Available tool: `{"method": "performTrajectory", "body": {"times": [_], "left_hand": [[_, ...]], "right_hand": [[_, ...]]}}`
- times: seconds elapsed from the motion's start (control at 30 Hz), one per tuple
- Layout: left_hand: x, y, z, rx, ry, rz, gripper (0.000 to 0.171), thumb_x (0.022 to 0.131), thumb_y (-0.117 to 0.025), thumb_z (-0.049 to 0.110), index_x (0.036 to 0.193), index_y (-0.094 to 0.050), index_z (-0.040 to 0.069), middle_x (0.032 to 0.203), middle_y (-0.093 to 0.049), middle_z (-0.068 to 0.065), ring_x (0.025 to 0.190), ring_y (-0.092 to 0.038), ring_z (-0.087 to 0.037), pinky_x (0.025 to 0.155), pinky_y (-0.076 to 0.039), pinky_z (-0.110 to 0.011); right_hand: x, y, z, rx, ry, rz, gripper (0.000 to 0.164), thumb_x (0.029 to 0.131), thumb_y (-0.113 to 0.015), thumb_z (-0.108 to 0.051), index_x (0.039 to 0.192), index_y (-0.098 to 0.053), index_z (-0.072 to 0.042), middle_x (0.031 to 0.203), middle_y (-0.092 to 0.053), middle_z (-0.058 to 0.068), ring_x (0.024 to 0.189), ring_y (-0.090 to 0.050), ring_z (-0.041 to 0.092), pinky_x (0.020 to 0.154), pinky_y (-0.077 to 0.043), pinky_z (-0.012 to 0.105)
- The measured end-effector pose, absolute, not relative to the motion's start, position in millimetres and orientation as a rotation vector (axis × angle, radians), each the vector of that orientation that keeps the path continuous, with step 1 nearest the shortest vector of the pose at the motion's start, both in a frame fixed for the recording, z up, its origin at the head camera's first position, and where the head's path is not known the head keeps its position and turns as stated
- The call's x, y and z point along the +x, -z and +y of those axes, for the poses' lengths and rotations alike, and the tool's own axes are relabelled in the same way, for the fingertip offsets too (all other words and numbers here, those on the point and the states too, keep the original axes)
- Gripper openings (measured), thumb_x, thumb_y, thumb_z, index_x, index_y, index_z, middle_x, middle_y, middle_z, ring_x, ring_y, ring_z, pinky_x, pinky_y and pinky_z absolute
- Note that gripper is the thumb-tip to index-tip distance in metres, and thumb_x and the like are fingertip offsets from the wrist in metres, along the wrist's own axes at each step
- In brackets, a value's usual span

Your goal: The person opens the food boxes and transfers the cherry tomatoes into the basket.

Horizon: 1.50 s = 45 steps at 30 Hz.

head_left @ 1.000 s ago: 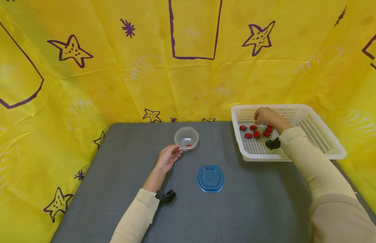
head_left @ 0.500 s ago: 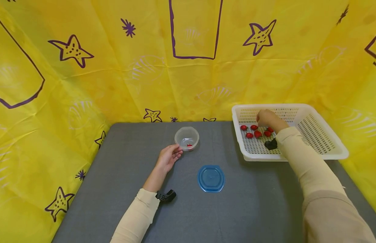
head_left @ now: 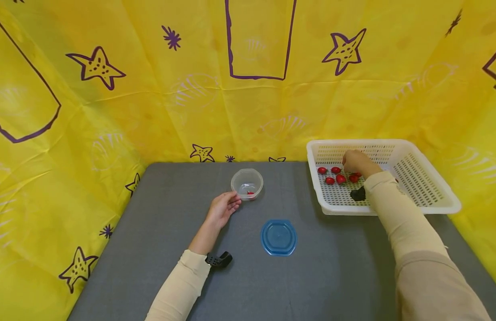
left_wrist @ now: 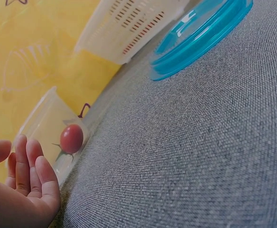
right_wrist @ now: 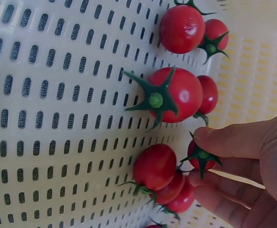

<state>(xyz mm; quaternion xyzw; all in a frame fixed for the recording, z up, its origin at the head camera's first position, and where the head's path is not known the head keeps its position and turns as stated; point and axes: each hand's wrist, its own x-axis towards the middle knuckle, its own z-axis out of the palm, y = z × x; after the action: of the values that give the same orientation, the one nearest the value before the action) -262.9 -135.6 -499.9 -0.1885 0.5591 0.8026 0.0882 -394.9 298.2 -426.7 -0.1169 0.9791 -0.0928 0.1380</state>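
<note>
My left hand (head_left: pixel 221 209) is at the near left rim of a small clear plastic container (head_left: pixel 246 170), thumb and forefinger pinching its edge. One red cherry tomato (left_wrist: pixel 71 139) with a green stalk lies inside it. Over at the right, my right hand (head_left: pixel 358 163) reaches down into a white perforated basket (head_left: pixel 324 206). Between its thumb and fingertips it pinches a cherry tomato (right_wrist: pixel 200 154), green calyx facing the wrist camera. Several more cherry tomatoes (right_wrist: pixel 181 29) lie close by on the basket floor, some next to the fingertips.
A blue lid (head_left: pixel 278 237) lies flat on the grey table (head_left: pixel 312 276), nearer than the container. Yellow patterned cloth (head_left: pixel 256 111) hangs behind the table and at both sides. The basket's raised walls surround the right hand.
My right hand has shifted slightly to the right inside the basket, among the tomatoes. The left hand stays at the container's rim, and the lid has not moved.
</note>
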Motion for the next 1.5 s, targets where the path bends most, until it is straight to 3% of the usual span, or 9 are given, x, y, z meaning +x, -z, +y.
{"method": "performTrajectory", "body": {"times": [0.23,0.5,0.73,0.9,1.3,1.5], "left_hand": [[-262,498,-134,-0.576,-2.374,1.678,0.010,0.097,-0.057,0.015,0.097,-0.058,0.006,0.074,-0.066,0.003,0.071,-0.063,-0.009,0.070,-0.051,-0.023],[-262,498,-135,-0.564,-2.381,1.668,0.009,0.098,-0.057,0.015,0.095,-0.058,0.006,0.074,-0.067,0.004,0.070,-0.063,-0.009,0.070,-0.052,-0.023],[-262,498,-134,-0.567,-2.386,1.661,0.009,0.098,-0.056,0.014,0.097,-0.058,0.006,0.073,-0.067,0.004,0.070,-0.063,-0.010,0.069,-0.052,-0.022],[-262,498,-134,-0.577,-2.383,1.654,0.008,0.098,-0.056,0.014,0.097,-0.057,0.006,0.073,-0.067,0.003,0.069,-0.063,-0.009,0.069,-0.051,-0.022],[-262,496,-134,-0.570,-2.376,1.658,0.007,0.097,-0.056,0.014,0.094,-0.058,0.007,0.072,-0.067,0.004,0.068,-0.063,-0.009,0.069,-0.051,-0.022],[-263,495,-134,-0.571,-2.372,1.663,0.011,0.097,-0.057,0.013,0.101,-0.059,0.003,0.074,-0.067,0.004,0.070,-0.063,-0.008,0.069,-0.052,-0.022]], "right_hand": [[-392,431,298,-0.341,0.271,2.821,0.019,0.074,-0.063,0.001,0.091,-0.067,0.008,0.091,-0.065,0.023,0.078,-0.055,0.032,0.076,-0.049,0.046],[-392,430,300,-0.344,0.247,2.838,0.021,0.075,-0.064,-0.001,0.094,-0.066,0.009,0.096,-0.066,0.026,0.083,-0.057,0.035,0.081,-0.048,0.050],[-398,421,293,-0.372,0.369,2.830,0.022,0.088,-0.062,-0.009,0.099,-0.066,0.009,0.093,-0.068,0.024,0.080,-0.059,0.033,0.079,-0.049,0.049],[-399,404,279,-0.415,0.441,2.861,0.026,0.093,-0.060,-0.014,0.104,-0.067,0.008,0.101,-0.068,0.027,0.085,-0.060,0.035,0.079,-0.050,0.050],[-391,372,232,-0.595,0.522,2.882,0.028,0.095,-0.060,-0.015,0.109,-0.065,0.009,0.111,-0.067,0.029,0.096,-0.063,0.041,0.087,-0.049,0.052],[-389,363,206,-0.677,0.510,2.890,0.027,0.094,-0.062,-0.016,0.109,-0.066,0.007,0.107,-0.069,0.026,0.098,-0.063,0.040,0.089,-0.049,0.051]]}}
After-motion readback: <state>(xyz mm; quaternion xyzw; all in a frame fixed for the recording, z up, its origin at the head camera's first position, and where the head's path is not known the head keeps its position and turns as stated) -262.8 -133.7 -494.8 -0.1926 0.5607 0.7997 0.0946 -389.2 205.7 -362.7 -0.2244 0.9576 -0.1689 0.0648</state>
